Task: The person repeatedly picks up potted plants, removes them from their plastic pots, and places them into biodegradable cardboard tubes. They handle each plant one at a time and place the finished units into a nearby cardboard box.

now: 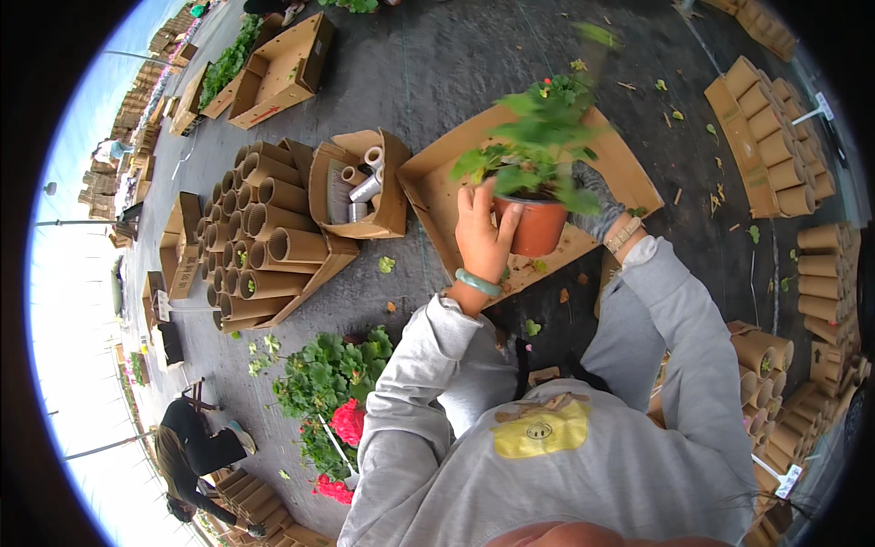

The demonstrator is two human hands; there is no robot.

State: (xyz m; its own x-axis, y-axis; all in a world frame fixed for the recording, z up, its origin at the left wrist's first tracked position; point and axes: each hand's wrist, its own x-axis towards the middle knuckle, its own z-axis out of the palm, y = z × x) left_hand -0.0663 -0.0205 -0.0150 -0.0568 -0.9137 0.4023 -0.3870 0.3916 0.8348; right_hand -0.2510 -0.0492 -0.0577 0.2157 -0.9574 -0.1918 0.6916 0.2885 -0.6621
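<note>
My left hand (pixel 484 222), bare and with a green bangle at the wrist, grips the near left side of a reddish-brown plastic plant pot (pixel 536 229). The pot holds a leafy green plant (pixel 533 164), partly blurred. On the pot's right, my right hand (pixel 595 198) wears a dark grey glove; leaves and the pot's edge hide its fingers, so its hold cannot be told. Beneath the pot lies a shallow open cardboard box (pixel 437 205) with bits of debris in it. Another plant with a small red bloom (pixel 562 87) shows at the box's far edge.
Left of the box stand a carton (pixel 393 205) of film rolls and a tray of corrugated cardboard tubes (pixel 273 225). Red-flowered geraniums (pixel 328 376) stand by my left arm. More cardboard tubes (pixel 772 137) are at right. A co-worker (pixel 191 444) bends at lower left. Fallen leaves dot the black ground sheet.
</note>
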